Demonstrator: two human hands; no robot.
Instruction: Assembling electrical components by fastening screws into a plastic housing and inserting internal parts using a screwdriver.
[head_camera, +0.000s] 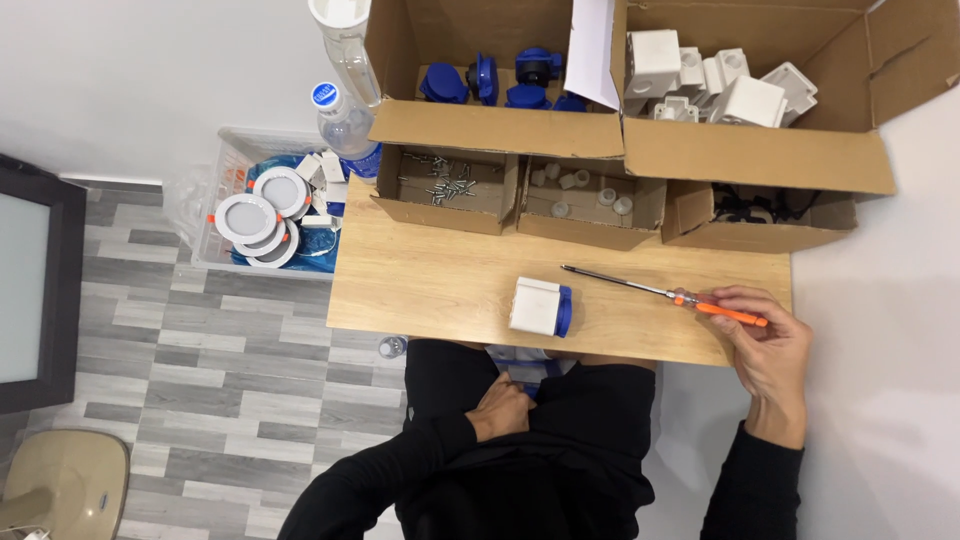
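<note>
At the right near edge of the wooden table (440, 290), the right hand (765, 345) rests its fingers on the orange handle of a screwdriver (660, 291), whose thin shaft lies flat on the tabletop and points left and slightly far. The fingers curl lightly over the handle, touching more than clenching; the tool is not lifted. The left hand (503, 408) is down below the near table edge, against the person's dark clothing, fingers folded around something white and blue that I cannot make out.

Near the middle of the table, just left of the screwdriver tip, sits a white and blue assembled housing (541, 306). Further back stand 3 small open cardboard trays: one with screws (445, 183), one with small white caps (590, 195), one with dark parts (755, 210). Behind them, 2 larger cartons hold blue parts (500, 80) and white boxes (715, 80).

By my reading, the step in hand is taking up the screwdriver. The next move would call for a firmer wrap around the handle and lifting it clear of the table.
</note>
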